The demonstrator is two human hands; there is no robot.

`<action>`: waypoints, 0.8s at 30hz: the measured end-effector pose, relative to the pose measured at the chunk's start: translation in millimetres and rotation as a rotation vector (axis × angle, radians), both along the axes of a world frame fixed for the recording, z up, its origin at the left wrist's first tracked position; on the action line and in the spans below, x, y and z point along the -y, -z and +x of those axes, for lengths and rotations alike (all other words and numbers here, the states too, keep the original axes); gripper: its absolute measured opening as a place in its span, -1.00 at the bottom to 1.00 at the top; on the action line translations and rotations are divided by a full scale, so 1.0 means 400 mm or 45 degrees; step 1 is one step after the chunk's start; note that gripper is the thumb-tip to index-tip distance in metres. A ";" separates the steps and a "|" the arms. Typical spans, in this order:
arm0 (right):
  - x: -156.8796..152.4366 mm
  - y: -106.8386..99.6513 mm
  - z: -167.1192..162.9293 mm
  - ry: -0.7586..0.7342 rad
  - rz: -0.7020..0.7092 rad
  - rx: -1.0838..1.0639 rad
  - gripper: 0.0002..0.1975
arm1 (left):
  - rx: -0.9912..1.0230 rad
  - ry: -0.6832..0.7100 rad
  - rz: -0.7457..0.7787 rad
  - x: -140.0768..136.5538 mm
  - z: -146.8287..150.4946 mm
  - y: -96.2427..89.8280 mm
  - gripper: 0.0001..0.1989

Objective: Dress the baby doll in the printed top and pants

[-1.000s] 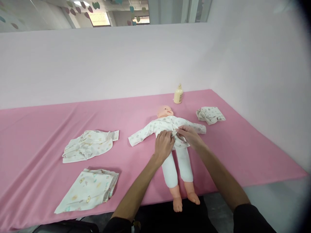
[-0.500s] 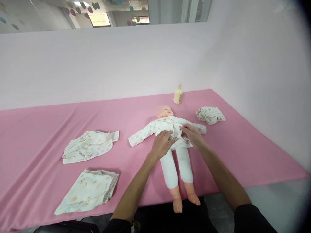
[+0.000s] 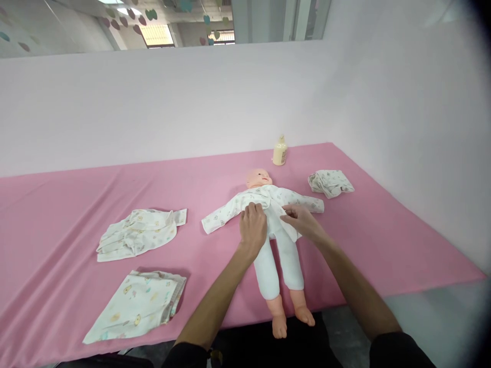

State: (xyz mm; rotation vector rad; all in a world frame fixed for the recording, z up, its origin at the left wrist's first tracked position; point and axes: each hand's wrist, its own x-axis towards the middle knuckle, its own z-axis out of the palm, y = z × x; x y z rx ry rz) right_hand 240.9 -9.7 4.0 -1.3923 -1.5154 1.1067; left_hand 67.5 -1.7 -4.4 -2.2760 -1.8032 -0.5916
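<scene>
A baby doll (image 3: pixel 260 178) lies on its back, its white legs toward me and its bare feet at the table's front edge. It wears a long-sleeved white baby shirt (image 3: pixel 294 198) with a small print, and the front is parted so the white torso shows. My left hand (image 3: pixel 253 225) is closed over the shirt's panel on the left of the doll's chest, fingertips curled into the cloth. With thumb and fingers together, my right hand (image 3: pixel 301 221) pinches the edge of the panel on the right, which is folded back and shows its plain inside.
A pink sheet (image 3: pixel 215 179) covers the table. On the left lie a printed baby garment (image 3: pixel 140 232) and a folded printed cloth (image 3: pixel 136 306). A cream pump bottle (image 3: pixel 280 152) stands behind the doll's head, with a folded patterned cloth (image 3: pixel 330 183) to the right. White walls border the table.
The shirt's front has come apart, baring the torso. My left hand has turned and curled into the left panel, and the right panel has folded outward at my right hand.
</scene>
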 end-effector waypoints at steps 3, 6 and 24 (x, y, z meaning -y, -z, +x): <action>0.011 -0.007 -0.007 -0.023 0.005 0.079 -0.84 | 0.207 -0.031 0.002 -0.004 -0.020 0.004 -0.74; 0.018 -0.017 -0.015 0.046 0.001 0.103 -0.82 | 0.452 -0.053 -0.001 -0.004 -0.037 0.001 -0.78; 0.040 0.001 -0.100 0.226 0.188 -0.076 -0.78 | 0.527 0.203 0.195 0.015 0.012 0.045 -0.89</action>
